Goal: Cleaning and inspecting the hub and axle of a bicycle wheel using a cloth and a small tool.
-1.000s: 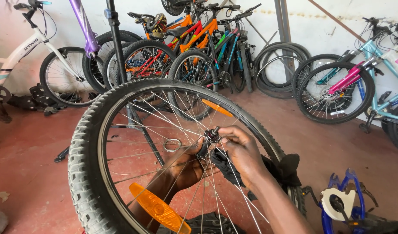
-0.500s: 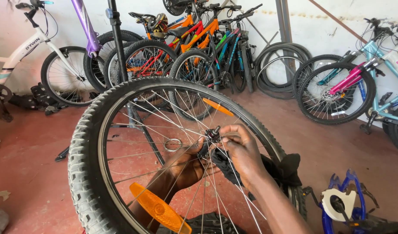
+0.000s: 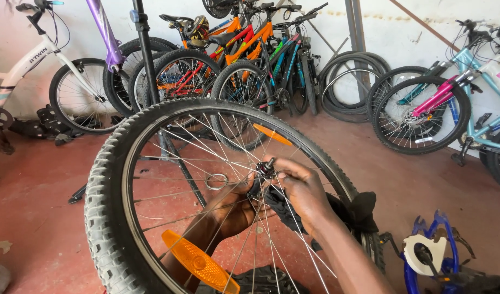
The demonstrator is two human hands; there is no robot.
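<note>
Gripping the hub [image 3: 264, 170] of a knobby-tyred bicycle wheel [image 3: 116, 179] held upright before the camera, a person works at the axle end with both bare hands in a bike-filled workshop. The right hand [image 3: 302, 190], on the near side of the spokes, has its fingers curled closed around the hub's outer end, with a black rag [image 3: 285, 209] draped beneath the palm; whether the fingertips pinch a nut or the axle itself cannot be told. The left hand [image 3: 233, 209] reaches in from behind the spokes at about 7 o'clock of the hub, fingers wrapped shut on the hub's far side, seemingly steadying it. The hub sits at the wheel's centre, right of mid-frame.

The step in hand appears to be hand-turning or cleaning at the axle end (no wrench is visible). The next move, by this reading, calls for a firm counter-hold from the left hand while the right fingers turn.

An orange spoke reflector [image 3: 198, 268] hangs at 6 o'clock of the rim, a second one [image 3: 272, 134] at 1 o'clock. A metal ring [image 3: 217, 182] lies on the red floor [image 3: 37, 207] behind the spokes. Parked bicycles [image 3: 244, 60] line the wall at 12 o'clock, and a blue part [image 3: 432, 253] lies at 4 o'clock.
</note>
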